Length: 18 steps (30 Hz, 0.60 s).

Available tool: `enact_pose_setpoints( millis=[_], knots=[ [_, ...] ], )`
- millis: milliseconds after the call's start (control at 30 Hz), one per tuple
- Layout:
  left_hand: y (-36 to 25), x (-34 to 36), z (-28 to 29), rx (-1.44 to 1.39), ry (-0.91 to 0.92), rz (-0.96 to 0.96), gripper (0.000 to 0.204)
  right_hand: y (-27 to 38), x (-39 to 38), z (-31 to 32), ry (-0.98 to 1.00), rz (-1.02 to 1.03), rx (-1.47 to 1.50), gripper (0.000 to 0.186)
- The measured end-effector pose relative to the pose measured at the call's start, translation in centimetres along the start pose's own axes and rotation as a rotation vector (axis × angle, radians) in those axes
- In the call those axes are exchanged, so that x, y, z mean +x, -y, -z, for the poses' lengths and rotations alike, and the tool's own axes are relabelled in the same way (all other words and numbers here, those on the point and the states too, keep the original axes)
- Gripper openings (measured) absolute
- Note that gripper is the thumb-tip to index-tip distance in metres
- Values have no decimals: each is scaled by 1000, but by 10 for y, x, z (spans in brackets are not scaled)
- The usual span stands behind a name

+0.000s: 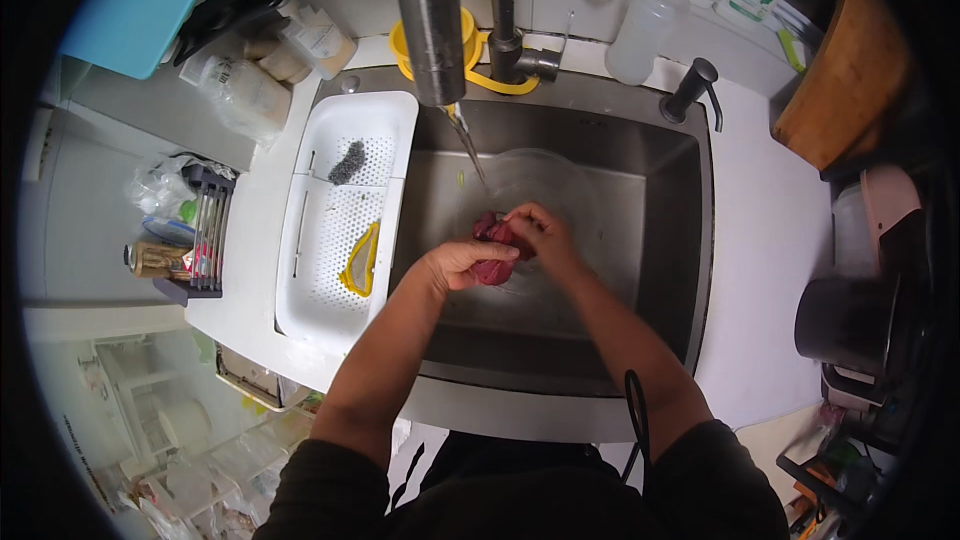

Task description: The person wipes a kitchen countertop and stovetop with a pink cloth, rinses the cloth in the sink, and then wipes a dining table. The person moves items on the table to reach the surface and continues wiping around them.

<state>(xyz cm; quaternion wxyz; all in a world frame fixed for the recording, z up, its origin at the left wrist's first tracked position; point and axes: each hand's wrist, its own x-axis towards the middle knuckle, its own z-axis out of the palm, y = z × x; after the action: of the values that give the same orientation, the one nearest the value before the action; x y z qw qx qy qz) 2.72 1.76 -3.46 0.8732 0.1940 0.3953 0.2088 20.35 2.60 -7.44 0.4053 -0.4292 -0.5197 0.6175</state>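
Observation:
Over the sink, both hands hold a dark red, wet-looking lump that resembles a piece of raw meat. My left hand grips it from the left, thumb laid across its top. On the far right side of the lump, the fingers of my right hand are bent and pinch its upper part. A thin stream of water falls from the metal faucet just beyond the hands. Beneath them in the sink is what looks like a clear round bowl, its near part hidden by my hands.
Left of the hands, a white perforated drain basket spans the sink edge, bearing a steel-wool scrubber and a yellow-rimmed strainer. A black soap dispenser stands at the far right corner. Farther right are a wooden board and a dark pot.

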Motion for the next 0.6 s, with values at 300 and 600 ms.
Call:
enact_pose_setpoints(
  millis=[300,600],
  knots=[
    [26,-10,-24,-422,-2,-68,42,96,150,73,-530,232,87,61],
    [5,-20,-20,-451,44,-146,34,132,22,44,321,764,-1178,74]
  ],
)
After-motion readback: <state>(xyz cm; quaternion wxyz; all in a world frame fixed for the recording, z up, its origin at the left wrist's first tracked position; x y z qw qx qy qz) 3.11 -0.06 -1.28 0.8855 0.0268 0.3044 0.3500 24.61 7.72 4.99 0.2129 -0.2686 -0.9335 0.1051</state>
